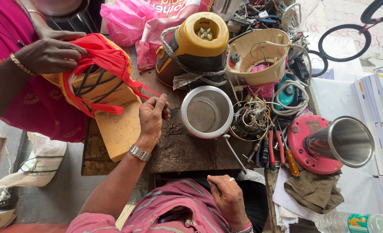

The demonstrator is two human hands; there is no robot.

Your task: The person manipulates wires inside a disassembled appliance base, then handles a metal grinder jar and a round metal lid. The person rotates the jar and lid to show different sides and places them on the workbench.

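Currently the left hand (153, 113) is resting on the worktop (178, 149) with fingers curled narrow on nothing, just beside the red cloth bag (98, 64) another person is holding, while the right hand (227, 196) is lying loosely closed and empty on the lap, so steadying the bag's near edge would serve best.

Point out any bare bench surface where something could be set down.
One bare patch of wooden bench lies between the left hand, the steel jar and the near edge. Right of the jar it is crowded: motor windings, screwdrivers, red base.
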